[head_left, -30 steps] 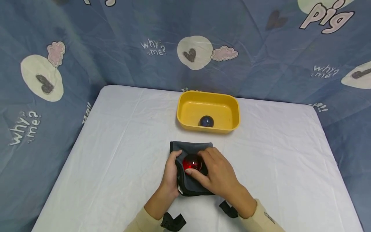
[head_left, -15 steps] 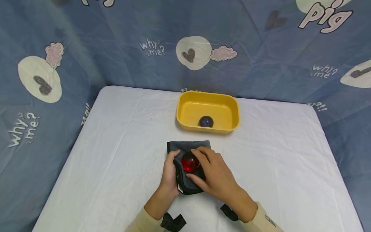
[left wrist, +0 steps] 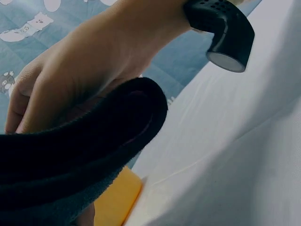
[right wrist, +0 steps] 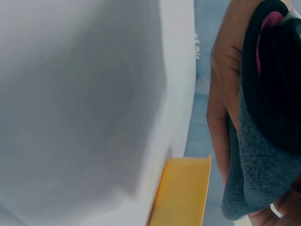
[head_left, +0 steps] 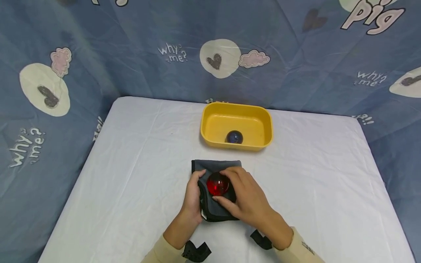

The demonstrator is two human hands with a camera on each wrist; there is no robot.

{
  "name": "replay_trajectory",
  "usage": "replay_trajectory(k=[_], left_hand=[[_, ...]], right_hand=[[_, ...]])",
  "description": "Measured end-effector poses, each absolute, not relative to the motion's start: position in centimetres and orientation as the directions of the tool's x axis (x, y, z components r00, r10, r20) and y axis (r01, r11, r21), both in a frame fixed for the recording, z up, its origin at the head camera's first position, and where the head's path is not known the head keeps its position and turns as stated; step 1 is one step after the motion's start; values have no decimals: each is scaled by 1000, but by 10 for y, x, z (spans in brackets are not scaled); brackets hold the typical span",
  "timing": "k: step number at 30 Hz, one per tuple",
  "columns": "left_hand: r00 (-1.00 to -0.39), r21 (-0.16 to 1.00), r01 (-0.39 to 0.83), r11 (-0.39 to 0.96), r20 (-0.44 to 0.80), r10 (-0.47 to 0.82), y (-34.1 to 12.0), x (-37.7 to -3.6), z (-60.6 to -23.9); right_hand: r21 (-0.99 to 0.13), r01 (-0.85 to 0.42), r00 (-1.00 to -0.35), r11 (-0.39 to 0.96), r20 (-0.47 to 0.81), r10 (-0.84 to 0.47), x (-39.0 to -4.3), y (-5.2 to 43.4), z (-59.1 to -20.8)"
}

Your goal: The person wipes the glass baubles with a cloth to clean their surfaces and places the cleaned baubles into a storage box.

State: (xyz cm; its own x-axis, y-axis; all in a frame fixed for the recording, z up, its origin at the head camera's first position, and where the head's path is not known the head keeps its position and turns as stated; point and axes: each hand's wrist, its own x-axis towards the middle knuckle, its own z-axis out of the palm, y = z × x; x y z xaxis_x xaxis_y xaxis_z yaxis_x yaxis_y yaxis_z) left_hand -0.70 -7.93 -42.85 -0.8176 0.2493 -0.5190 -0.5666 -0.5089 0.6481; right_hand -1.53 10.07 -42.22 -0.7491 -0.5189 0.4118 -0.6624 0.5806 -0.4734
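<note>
Grey cloth [head_left: 215, 212], folded and black-edged, bears the red ball [head_left: 217, 185], the centre of the dial. The left hand [head_left: 191, 199], at 8 o'clock, grips the cloth; the right hand [head_left: 250, 199], at 4, half-curled, encloses the ball between fingertips near its 1 o'clock edge and thumb near 6. One second earlier the thumb overlapped the ball; it now lies at the lower edge, exposing more red. The ball has scarcely shifted, suggesting that handling on the cloth continues. Yellow tray [head_left: 236, 116] at 1 o'clock; blue ball [head_left: 235, 137] inside, near the tray's 6 o'clock wall. Edges: a narrow strip of white tablecloth [head_left: 138, 175] parts cloth from tray, whose 12 o'clock rim meets the tabletop's far border. Broader room extends towards 9 and 3.
</note>
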Motion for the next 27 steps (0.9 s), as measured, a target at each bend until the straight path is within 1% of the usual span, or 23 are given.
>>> replay_trajectory(k=[4,8,16,22,24,27], left_hand=[[-813,645,-574,-504,-521,259,-79,-6,-428],[-810,639,-577,-509,-525,260,-79,-6,-427],[-793,625,-598,-503,-551,258,-77,-6,-427],[-821,650,-558,-515,-523,229,-79,-9,-428],[-825,656,-554,-513,-516,231,-80,-10,-429],[-823,651,-560,-513,-510,250,-81,-10,-428]], right_hand=[[-528,-637,-770,561,400,-497,-16,101,-421],[-551,-618,-785,561,396,-476,-16,101,-420],[-542,-586,-810,602,363,-461,-16,102,-420],[-556,-558,-822,616,270,-501,-14,104,-417],[-550,-559,-819,620,249,-517,-13,105,-416],[-533,-582,-803,613,262,-535,-13,106,-416]])
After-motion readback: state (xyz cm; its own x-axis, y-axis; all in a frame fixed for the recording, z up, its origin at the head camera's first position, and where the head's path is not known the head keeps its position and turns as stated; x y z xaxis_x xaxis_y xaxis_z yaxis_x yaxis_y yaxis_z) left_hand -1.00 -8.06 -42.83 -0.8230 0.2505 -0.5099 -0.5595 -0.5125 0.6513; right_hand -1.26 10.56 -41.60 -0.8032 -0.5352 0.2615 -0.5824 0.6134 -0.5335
